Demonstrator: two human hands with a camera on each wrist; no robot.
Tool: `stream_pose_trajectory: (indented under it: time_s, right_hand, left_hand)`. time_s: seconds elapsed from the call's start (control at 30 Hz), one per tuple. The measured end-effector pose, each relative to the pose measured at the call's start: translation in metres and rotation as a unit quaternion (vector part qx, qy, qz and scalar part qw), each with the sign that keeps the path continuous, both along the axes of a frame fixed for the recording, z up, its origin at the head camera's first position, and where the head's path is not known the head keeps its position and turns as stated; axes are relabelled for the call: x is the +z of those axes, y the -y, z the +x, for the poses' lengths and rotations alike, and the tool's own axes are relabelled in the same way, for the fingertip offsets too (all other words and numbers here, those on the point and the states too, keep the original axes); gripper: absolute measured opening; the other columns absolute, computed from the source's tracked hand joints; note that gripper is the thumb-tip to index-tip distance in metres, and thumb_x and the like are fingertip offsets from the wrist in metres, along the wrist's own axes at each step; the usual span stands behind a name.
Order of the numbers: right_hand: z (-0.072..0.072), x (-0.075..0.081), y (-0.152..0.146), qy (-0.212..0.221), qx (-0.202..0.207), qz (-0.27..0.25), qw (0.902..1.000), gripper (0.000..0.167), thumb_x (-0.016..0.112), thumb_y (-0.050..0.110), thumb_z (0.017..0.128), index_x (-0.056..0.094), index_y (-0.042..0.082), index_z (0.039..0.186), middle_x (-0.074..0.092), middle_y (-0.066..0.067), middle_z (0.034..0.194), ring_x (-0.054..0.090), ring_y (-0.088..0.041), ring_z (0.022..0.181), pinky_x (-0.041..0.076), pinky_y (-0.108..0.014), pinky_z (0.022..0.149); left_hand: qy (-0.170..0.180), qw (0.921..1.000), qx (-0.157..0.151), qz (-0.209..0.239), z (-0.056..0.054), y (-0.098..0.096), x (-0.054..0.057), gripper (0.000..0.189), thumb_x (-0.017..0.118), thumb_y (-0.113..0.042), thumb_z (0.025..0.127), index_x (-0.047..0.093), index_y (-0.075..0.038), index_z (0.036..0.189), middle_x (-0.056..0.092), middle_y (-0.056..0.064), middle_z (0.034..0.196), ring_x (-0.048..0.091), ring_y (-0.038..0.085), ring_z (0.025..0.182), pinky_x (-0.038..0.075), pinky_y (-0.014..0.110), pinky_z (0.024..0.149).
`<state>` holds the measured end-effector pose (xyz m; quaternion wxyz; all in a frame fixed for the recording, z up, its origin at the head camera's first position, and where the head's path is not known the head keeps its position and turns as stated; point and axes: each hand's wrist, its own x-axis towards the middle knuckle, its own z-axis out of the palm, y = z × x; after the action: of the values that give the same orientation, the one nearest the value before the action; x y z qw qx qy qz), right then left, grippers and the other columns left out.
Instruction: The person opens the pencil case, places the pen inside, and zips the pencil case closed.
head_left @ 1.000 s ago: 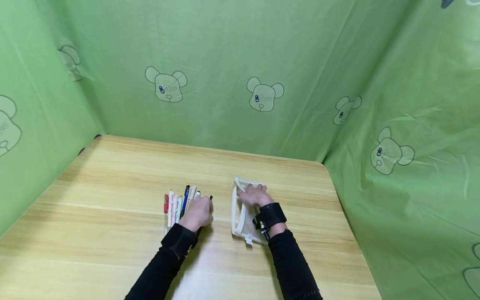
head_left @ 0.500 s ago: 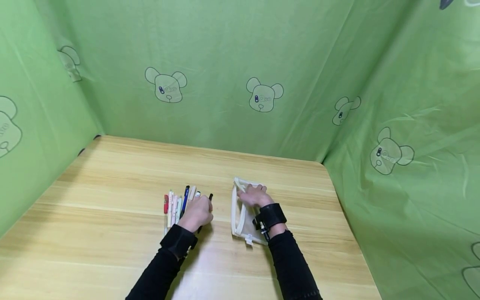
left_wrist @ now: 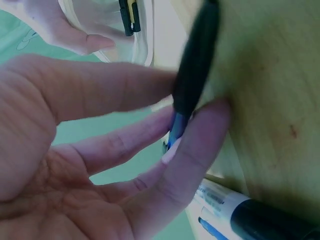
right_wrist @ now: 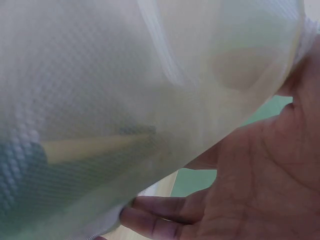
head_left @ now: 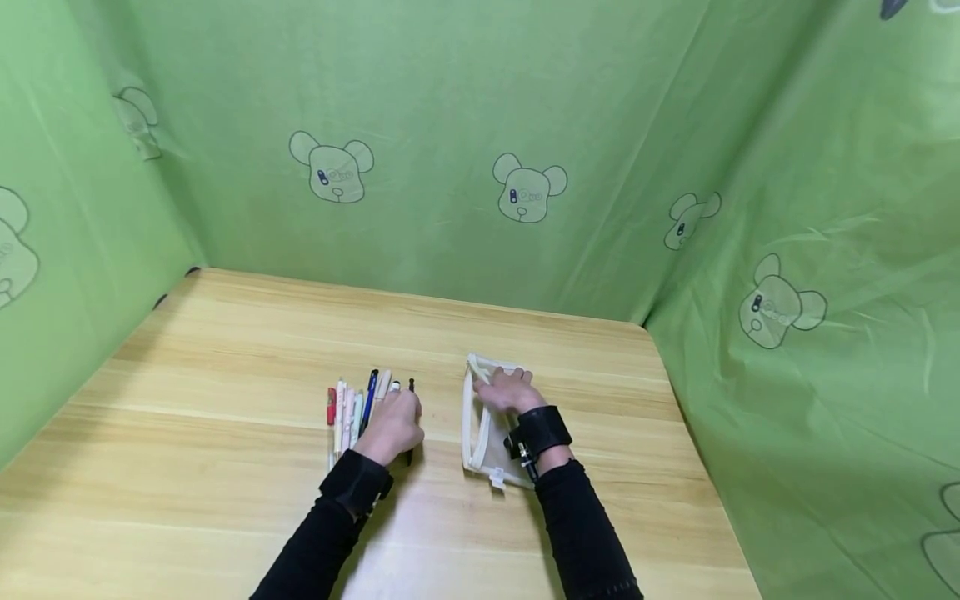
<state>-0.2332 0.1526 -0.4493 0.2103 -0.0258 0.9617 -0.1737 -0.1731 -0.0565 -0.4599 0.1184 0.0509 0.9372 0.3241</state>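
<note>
My left hand (head_left: 393, 423) pinches a dark pen (left_wrist: 197, 55) between thumb and fingers, just right of a row of pens. In the left wrist view the pen has a black grip and a blue part below it. My right hand (head_left: 512, 390) holds a whitish mesh pencil case (head_left: 502, 454) by its side, with the thumb at the unzipped opening. Through the mesh in the right wrist view shows a pale stick (right_wrist: 95, 147) with a dark part. Black clips (left_wrist: 129, 17) appear inside the case in the left wrist view. Some of the right fingers are behind the mesh.
Several pens lie side by side left of my left hand, among them a red-capped pen (head_left: 332, 407) and a blue pen (head_left: 369, 402). A thick black-and-white marker (left_wrist: 240, 207) lies beneath the left fingers. Green cloth (head_left: 435, 250) walls surround the wooden table (head_left: 225, 417).
The dark pen in my left hand has turned and its top has shifted slightly left, while the left hand stays almost in place. My right hand and the pencil case look unchanged.
</note>
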Motion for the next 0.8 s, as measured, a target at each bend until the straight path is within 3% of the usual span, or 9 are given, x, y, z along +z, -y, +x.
stream_pose_trajectory:
  time_s: [0.1,0.17,0.23,0.27,0.37,0.47,0.57,0.6,0.8]
  right_hand:
    - [0.000,0.000,-0.001,0.001,0.000,0.001,1.0000,0.076,0.036,0.048,0.102,0.029,-0.006,0.155,0.028,-0.039,0.157,0.021,-0.054,0.148,0.024,-0.063,0.121]
    - [0.001,0.000,-0.002,0.001,-0.001,0.000,1.0000,0.076,0.036,0.048,0.102,0.029,-0.006,0.155,0.029,-0.038,0.157,0.022,-0.053,0.148,0.025,-0.062,0.121]
    - [0.001,0.000,-0.002,-0.001,0.000,0.001,1.0000,0.075,0.036,0.048,0.102,0.030,-0.006,0.155,0.031,-0.038,0.157,0.024,-0.053,0.147,0.027,-0.062,0.120]
    - [0.001,0.000,-0.003,-0.001,0.000,0.001,1.0000,0.075,0.036,0.047,0.102,0.031,-0.006,0.155,0.031,-0.038,0.156,0.025,-0.052,0.145,0.028,-0.062,0.119]
    - [0.002,0.001,-0.004,0.000,-0.001,0.002,1.0000,0.076,0.036,0.048,0.102,0.030,-0.006,0.155,0.032,-0.038,0.156,0.025,-0.052,0.145,0.029,-0.061,0.118]
    - [0.002,0.001,-0.004,0.002,-0.002,0.006,1.0000,0.077,0.037,0.047,0.101,0.030,-0.007,0.155,0.032,-0.038,0.157,0.023,-0.053,0.147,0.025,-0.062,0.120]
    - [0.002,0.003,-0.004,0.005,-0.007,0.004,1.0000,0.077,0.037,0.048,0.101,0.029,-0.006,0.156,0.029,-0.038,0.158,0.019,-0.053,0.149,0.022,-0.063,0.122]
    - [0.002,0.003,-0.004,0.006,-0.009,0.002,0.9999,0.077,0.037,0.048,0.102,0.028,-0.006,0.156,0.028,-0.038,0.159,0.019,-0.053,0.150,0.022,-0.063,0.122]
    - [0.005,0.005,-0.005,0.013,-0.016,-0.013,0.9997,0.077,0.038,0.049,0.102,0.029,-0.006,0.156,0.026,-0.037,0.160,0.017,-0.052,0.150,0.025,-0.066,0.121]
  left_hand:
    - [-0.008,1.0000,0.003,0.000,0.000,-0.002,-0.001,0.031,0.059,0.017,0.069,0.045,-0.009,0.060,0.050,0.006,0.072,0.039,0.016,0.057,0.034,0.024,0.051]
    - [-0.022,0.9997,0.006,-0.002,0.000,-0.003,-0.001,0.025,0.059,0.018,0.069,0.052,-0.005,0.064,0.055,0.008,0.075,0.047,0.018,0.061,0.042,0.026,0.054]
    - [-0.036,0.9993,0.009,0.002,0.001,-0.004,-0.001,0.020,0.060,0.018,0.069,0.065,0.003,0.080,0.067,0.015,0.090,0.062,0.026,0.077,0.056,0.033,0.067]
    - [-0.042,0.9990,0.011,0.007,0.001,-0.005,-0.001,0.027,0.060,0.018,0.070,0.069,0.006,0.092,0.070,0.019,0.100,0.066,0.031,0.088,0.059,0.037,0.076]
    - [-0.068,0.9974,0.008,0.020,0.002,-0.006,0.001,0.051,0.061,0.017,0.071,0.067,0.008,0.121,0.067,0.027,0.126,0.063,0.041,0.118,0.058,0.045,0.093]
    - [-0.078,0.9958,0.002,0.047,0.001,-0.009,0.003,0.050,0.059,0.016,0.074,0.067,0.007,0.122,0.066,0.028,0.128,0.066,0.031,0.085,0.054,0.035,0.070]
    - [-0.069,0.9953,0.000,0.069,-0.001,-0.013,0.007,0.046,0.062,0.012,0.076,0.069,0.003,0.121,0.069,0.026,0.123,0.051,0.020,0.063,0.041,0.026,0.057]
    - [-0.065,0.9951,0.000,0.075,-0.001,-0.015,0.007,0.045,0.064,0.011,0.078,0.069,0.002,0.121,0.071,0.025,0.118,0.048,0.018,0.060,0.039,0.025,0.055]
    - [-0.045,0.9923,-0.005,0.115,-0.001,-0.024,0.009,0.044,0.072,0.006,0.079,0.070,-0.002,0.122,0.071,0.018,0.097,0.062,0.020,0.075,0.050,0.025,0.058]
